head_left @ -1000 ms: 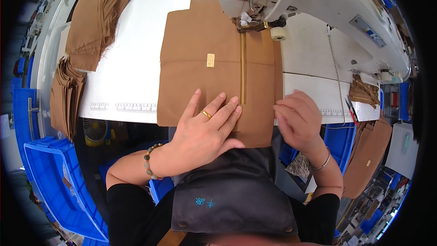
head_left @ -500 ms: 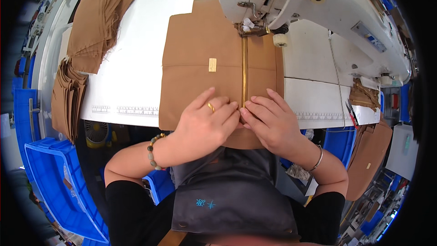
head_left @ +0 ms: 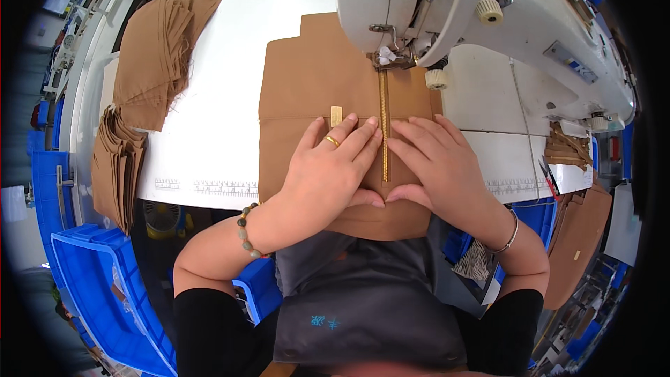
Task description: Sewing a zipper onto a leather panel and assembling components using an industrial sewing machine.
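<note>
Brown fabric panel (head_left: 314,91): lying flat at the centre of the frame on the white sewing table (head_left: 230,63), its lower edge hanging over the table's near edge toward the person's lap. A gold zipper (head_left: 383,115) is running straight down its middle, its upper end sitting under the presser foot (head_left: 385,59) of the white sewing machine (head_left: 447,0), which is filling the upper right of the frame. A small pale label (head_left: 336,115) is showing just left of the zipper.

Left hand (head_left: 328,167): resting palm down on the fabric just left of the zipper, fingers spread flat and pointing up the frame, gripping nothing; wearing a gold ring and a beaded bracelet.

Right hand (head_left: 436,164): resting palm down on the fabric just right of the zipper, fingers likewise flat and slightly spread, gripping nothing; wearing a thin bangle. The two thumbs are nearly meeting below the zipper's lower end.

Surroundings: a stack of brown cut pieces (head_left: 157,45) is lying at the upper left of the table, a second pile (head_left: 118,164) is hanging off its left edge, and a blue plastic bin (head_left: 98,286) is standing at lower left. More brown pieces (head_left: 576,237) are lying at the right.
</note>
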`<state>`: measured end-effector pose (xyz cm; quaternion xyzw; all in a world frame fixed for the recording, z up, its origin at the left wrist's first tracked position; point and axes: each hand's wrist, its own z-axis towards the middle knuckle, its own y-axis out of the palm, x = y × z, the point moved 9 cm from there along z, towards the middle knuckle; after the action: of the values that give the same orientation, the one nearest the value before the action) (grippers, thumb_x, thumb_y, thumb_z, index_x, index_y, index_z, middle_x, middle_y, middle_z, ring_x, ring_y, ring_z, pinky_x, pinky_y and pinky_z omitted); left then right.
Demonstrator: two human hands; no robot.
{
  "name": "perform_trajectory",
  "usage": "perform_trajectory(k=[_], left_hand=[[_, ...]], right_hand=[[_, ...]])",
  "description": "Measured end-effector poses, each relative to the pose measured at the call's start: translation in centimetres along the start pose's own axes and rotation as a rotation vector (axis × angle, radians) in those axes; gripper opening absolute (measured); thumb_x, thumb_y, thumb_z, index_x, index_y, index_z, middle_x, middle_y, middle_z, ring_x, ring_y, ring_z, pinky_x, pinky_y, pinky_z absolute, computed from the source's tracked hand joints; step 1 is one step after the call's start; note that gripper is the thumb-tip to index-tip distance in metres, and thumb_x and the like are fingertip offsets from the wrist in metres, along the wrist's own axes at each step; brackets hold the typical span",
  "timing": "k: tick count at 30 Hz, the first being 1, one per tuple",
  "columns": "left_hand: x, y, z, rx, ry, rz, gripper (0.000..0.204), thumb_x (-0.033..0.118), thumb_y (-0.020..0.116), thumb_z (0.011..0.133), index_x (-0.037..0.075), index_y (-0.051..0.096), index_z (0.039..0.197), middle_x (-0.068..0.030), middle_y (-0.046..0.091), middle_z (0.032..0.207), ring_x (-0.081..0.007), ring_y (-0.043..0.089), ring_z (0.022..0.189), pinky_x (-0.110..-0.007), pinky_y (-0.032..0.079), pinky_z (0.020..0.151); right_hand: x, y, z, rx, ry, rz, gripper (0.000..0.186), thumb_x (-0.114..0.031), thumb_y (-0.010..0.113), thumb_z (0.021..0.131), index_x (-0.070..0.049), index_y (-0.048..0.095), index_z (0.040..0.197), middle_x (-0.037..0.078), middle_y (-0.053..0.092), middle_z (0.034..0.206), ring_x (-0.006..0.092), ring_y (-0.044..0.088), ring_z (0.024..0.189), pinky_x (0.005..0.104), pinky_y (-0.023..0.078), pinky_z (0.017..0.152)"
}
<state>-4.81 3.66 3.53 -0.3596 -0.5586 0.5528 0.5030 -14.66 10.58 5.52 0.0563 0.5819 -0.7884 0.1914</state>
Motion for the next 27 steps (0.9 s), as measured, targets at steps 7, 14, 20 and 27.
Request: perform_trajectory(k=[7, 14, 20, 27], left_hand=[[-0.6, 0.0, 0.7, 0.019, 0.019, -0.023, 0.088, 0.06, 0.074, 0.073, 0.003, 0.062, 0.139, -0.0088, 0.058, 0.147, -0.0272, 0.054, 0.137, -0.056, 0.039, 0.115], [-2.3, -0.1, 2.7, 0.038, 0.0, 0.006, 0.088, 0.06, 0.076, 0.071, 0.007, 0.062, 0.141, -0.0061, 0.061, 0.145, -0.0279, 0.057, 0.135, -0.057, 0.037, 0.117], [-3.6, 0.0, 4.2, 0.053, -0.007, 0.018, 0.089, 0.06, 0.077, 0.071, 0.007, 0.062, 0.141, -0.0061, 0.061, 0.144, -0.0286, 0.056, 0.136, -0.058, 0.036, 0.118], [-4.3, 0.0, 5.1, 0.052, 0.014, 0.015, 0.089, 0.063, 0.074, 0.073, 0.002, 0.065, 0.137, -0.0066, 0.062, 0.14, -0.0261, 0.056, 0.134, -0.06, 0.035, 0.117]], right_hand=[[0.1, 0.9, 0.2, -0.064, -0.005, -0.156, 0.075, -0.044, 0.084, 0.066, -0.003, 0.068, 0.125, 0.01, 0.063, 0.133, 0.0294, 0.057, 0.123, 0.0502, 0.045, 0.109], [1.6, 1.1, 1.2, -0.027, -0.018, -0.188, 0.071, -0.044, 0.083, 0.068, -0.002, 0.068, 0.125, 0.008, 0.063, 0.132, 0.027, 0.057, 0.12, 0.0491, 0.044, 0.108], [2.8, 1.3, 2.1, 0.023, -0.018, -0.162, 0.068, -0.041, 0.083, 0.069, -0.003, 0.07, 0.124, 0.007, 0.064, 0.129, 0.0248, 0.059, 0.114, 0.046, 0.046, 0.106], [3.6, 1.7, 2.6, 0.033, -0.003, -0.175, 0.065, -0.042, 0.082, 0.07, -0.005, 0.073, 0.122, 0.006, 0.067, 0.124, 0.0236, 0.06, 0.107, 0.0449, 0.046, 0.105]])
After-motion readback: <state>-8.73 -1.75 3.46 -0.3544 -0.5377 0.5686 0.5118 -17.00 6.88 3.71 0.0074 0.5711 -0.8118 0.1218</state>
